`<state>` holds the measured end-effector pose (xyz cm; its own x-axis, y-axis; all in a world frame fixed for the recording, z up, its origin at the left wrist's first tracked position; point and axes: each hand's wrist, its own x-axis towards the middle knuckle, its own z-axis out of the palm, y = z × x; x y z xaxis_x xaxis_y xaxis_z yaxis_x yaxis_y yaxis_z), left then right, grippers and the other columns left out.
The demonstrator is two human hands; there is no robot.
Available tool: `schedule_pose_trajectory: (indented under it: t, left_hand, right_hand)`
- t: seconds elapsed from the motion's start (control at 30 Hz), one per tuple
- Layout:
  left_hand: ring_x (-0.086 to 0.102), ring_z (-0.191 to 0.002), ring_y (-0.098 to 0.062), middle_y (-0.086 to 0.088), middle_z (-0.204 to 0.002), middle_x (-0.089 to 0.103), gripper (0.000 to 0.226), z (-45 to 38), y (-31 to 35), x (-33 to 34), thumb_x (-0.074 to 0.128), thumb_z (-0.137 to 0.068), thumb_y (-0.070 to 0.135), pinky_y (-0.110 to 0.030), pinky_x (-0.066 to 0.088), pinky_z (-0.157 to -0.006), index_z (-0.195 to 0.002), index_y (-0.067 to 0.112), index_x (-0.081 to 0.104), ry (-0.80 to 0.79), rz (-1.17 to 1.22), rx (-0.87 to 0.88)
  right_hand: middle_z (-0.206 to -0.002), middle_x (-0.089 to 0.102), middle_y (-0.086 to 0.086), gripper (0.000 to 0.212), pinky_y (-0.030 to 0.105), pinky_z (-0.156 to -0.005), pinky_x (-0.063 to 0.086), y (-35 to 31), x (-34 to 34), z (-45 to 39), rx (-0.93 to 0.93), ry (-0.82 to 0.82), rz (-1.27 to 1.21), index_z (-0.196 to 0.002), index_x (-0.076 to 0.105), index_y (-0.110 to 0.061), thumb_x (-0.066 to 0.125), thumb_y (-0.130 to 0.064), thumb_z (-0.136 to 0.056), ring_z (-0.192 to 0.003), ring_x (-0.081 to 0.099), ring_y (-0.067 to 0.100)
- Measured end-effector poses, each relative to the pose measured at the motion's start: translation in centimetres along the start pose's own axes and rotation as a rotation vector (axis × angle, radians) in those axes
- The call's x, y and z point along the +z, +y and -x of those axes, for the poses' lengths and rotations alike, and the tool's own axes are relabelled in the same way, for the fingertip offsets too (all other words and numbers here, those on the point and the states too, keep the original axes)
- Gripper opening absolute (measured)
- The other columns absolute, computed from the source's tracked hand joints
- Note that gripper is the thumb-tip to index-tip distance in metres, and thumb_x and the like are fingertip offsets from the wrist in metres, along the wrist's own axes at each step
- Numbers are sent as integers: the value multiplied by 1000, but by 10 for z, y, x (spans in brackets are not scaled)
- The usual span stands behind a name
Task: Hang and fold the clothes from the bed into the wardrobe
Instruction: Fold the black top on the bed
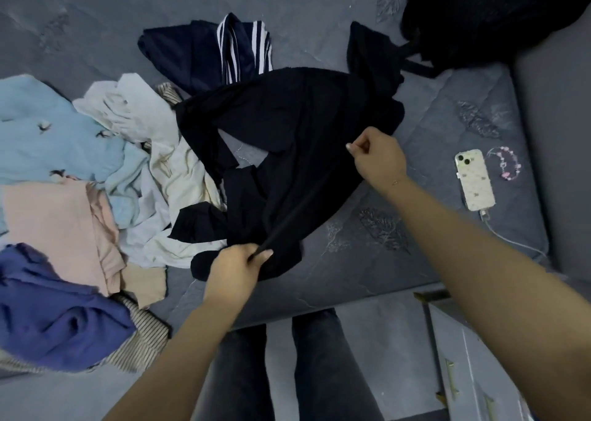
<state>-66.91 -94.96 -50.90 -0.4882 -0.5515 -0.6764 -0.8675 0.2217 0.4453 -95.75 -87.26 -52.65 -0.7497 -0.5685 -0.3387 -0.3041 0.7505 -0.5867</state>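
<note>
Item in hand: a black, thin, soft-knit garment (pixel 287 152), lying partly on the grey quilted bed cover with leaf pattern (pixel 367 260) and partly lifted by one edge. It sits straight ahead of the person, near the foot edge of the bed, and touches the heap of clothes on its left.

Left hand (pixel 235 268): fingers and thumb curled round the near end of the garment's edge, gripping it closely. Right hand (pixel 377 160): thumb and fingers pinching the far end of the same edge, other fingers curled in.

Governing relation: the held edge runs as a taut line between the two hands, on a diagonal from near-left to far-right. The left hand is nearer the body, the right hand further out over the bed. The bulk of the cloth hangs and spreads away from that line, towards the far left, where an opening in the fabric shows the bed cover through it. Which part of the garment this edge is cannot be told.

Judgement: the garment is being stretched for sorting out; the next move likely calls for raising both hands level so the cloth drops clear.

Adjacent: a dark navy garment with white stripes (pixel 236 49) beyond; a white crumpled garment (pixel 153 123) touching on the left; a light-cased phone on a cable (pixel 475 180) to the right, well apart
</note>
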Motion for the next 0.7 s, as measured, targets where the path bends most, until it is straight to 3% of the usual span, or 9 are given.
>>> schedule_pose_trajectory:
  t: [0.07, 0.1, 0.17, 0.2, 0.23, 0.3, 0.4, 0.53, 0.7]
  left_hand:
    - [62, -74, -24, 3, -64, 56, 29, -3, 7, -6, 63, -94, 29, -27, 37, -56, -66, 22, 58, -27, -40, 23]
    - [64, -90, -25, -1, -82, 63, 13, -7, 17, -8, 64, -93, 30, -30, 45, -68, -87, 19, 66, -27, -37, 64]
    - [57, -113, -22, -3, -118, 61, 46, -21, 49, -8, 66, -90, 39, -37, 48, -94, -130, 19, 56, -11, -57, 165]
    - [55, -117, -20, -2, -125, 59, 56, -30, 65, -5, 65, -89, 44, -40, 47, -98, -137, 20, 50, -10, -43, 206]
    - [56, -114, -20, -3, -124, 60, 55, -38, 81, -1, 63, -90, 46, -40, 48, -96, -136, 18, 51, 1, -17, 239]
    - [63, -91, -22, -8, -101, 66, 35, -49, 107, 7, 57, -97, 39, -41, 52, -79, -109, 6, 63, 30, 78, 261]
    - [47, -56, -17, -9, -64, 56, 43, -52, 115, 16, 55, -99, 29, -42, 48, -58, -73, -5, 54, 47, 220, 259]
    - [39, -49, -11, 3, -51, 42, 50, -40, 74, 4, 60, -96, 33, -27, 34, -50, -62, -1, 45, 26, 151, 236]
    - [35, -44, -6, 9, -44, 36, 52, -23, 15, -3, 63, -93, 34, -24, 31, -50, -52, 17, 37, -20, 94, 86]
  right_hand:
    - [-69, 52, -8, 19, 27, -62, 41, -5, -9, -7, -71, -62, 11, -79, 54, -14, 62, -24, -93, -66, 49, 9]
    - [-70, 54, -8, 19, 26, -62, 41, -8, -10, -6, -98, -74, -1, -78, 55, -13, 63, -23, -92, -65, 50, 8]
    - [-72, 58, -4, 19, 26, -64, 43, -15, -11, 2, -135, -89, -49, -78, 58, -10, 65, -22, -91, -67, 53, 9]
    - [-73, 61, -1, 19, 27, -65, 46, -18, -12, 6, -152, -105, -73, -79, 59, -8, 66, -22, -91, -69, 55, 12]
    - [-75, 63, 1, 19, 29, -66, 49, -19, -12, 11, -171, -122, -88, -79, 60, -7, 66, -21, -91, -71, 58, 15]
    - [-76, 64, 1, 19, 29, -66, 51, -21, -12, 19, -221, -121, -83, -80, 61, -6, 66, -20, -91, -71, 60, 16]
    - [-75, 62, -2, 18, 30, -62, 48, -18, -16, 14, -260, -40, 26, -80, 58, -11, 65, -22, -91, -70, 58, 15]
    - [-71, 52, -7, 18, 31, -59, 43, -12, -18, -11, -166, 16, 84, -82, 55, -11, 59, -22, -95, -67, 51, 13]
    - [-69, 48, -12, 18, 27, -57, 36, -6, -22, -37, -66, 10, 86, -81, 50, -15, 56, -24, -96, -60, 44, 3]
